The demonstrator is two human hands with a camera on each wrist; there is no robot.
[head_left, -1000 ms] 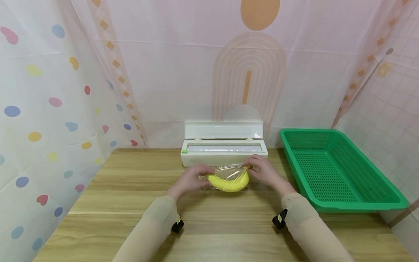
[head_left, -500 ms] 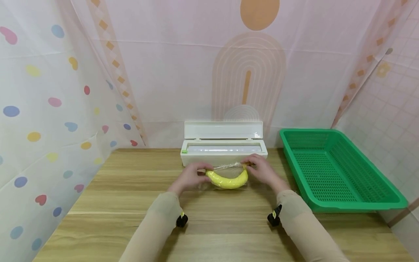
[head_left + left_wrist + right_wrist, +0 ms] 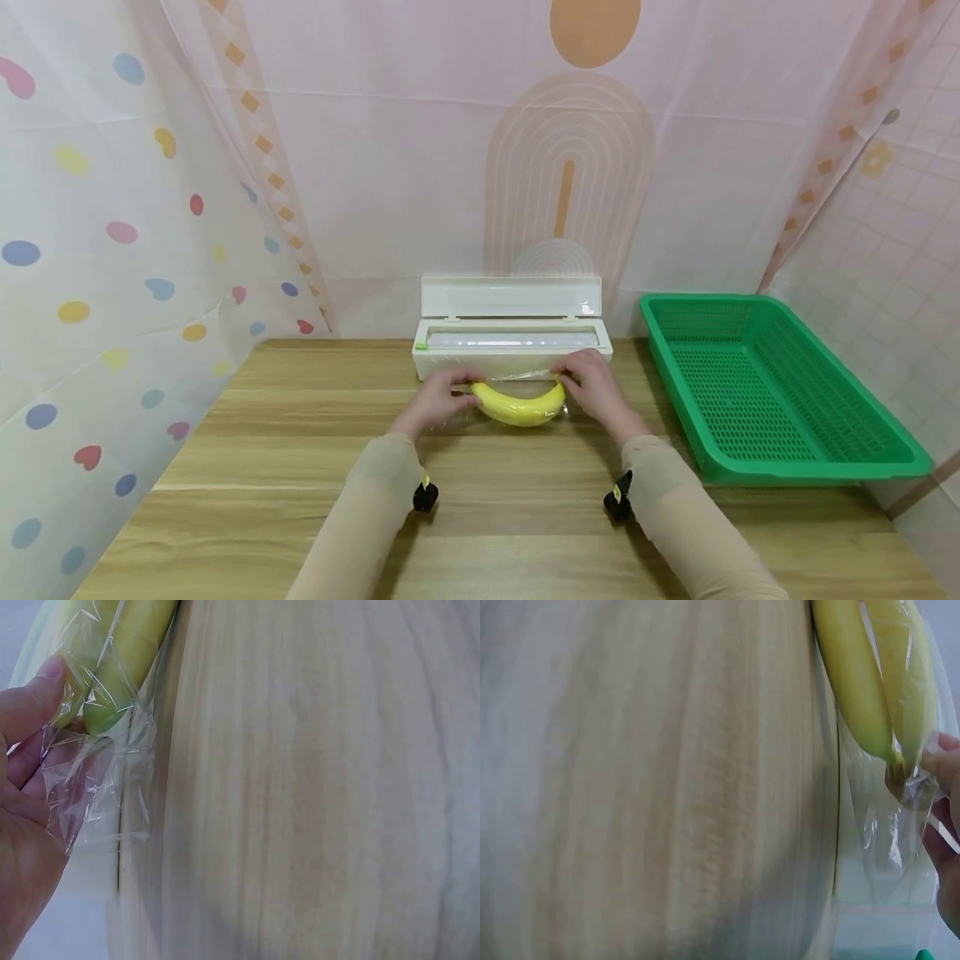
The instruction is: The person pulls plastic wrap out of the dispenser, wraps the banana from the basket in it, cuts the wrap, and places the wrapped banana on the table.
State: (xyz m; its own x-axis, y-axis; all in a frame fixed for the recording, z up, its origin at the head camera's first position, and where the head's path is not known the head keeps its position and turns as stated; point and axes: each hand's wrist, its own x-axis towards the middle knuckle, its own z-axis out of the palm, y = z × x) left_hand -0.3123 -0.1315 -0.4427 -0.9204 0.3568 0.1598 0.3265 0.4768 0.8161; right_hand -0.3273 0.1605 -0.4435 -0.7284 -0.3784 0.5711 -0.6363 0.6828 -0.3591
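A yellow bunch of bananas (image 3: pixel 519 408), two of which show in the right wrist view, is held in front of the white film box. Clear cling film (image 3: pixel 97 791) covers it and hangs loose past both ends. My left hand (image 3: pixel 438 397) pinches the film and the greenish tip end between thumb and fingers. At the stem end, my right hand (image 3: pixel 594 386) pinches the film beside the brown stem (image 3: pixel 896 780). Part of the right hand lies outside the right wrist view.
Behind the bananas stands the white cling film box (image 3: pixel 480 365), its lid (image 3: pixel 510 297) raised and a film roll inside. A green plastic basket (image 3: pixel 817 468) stands at the right on the wooden table (image 3: pixel 247 492). Patterned curtains hang behind and at the sides.
Both hands have moved the bananas slightly away, towards the film box, and a little left. The film stretched above the bananas has been drawn lower and flatter between the hands.
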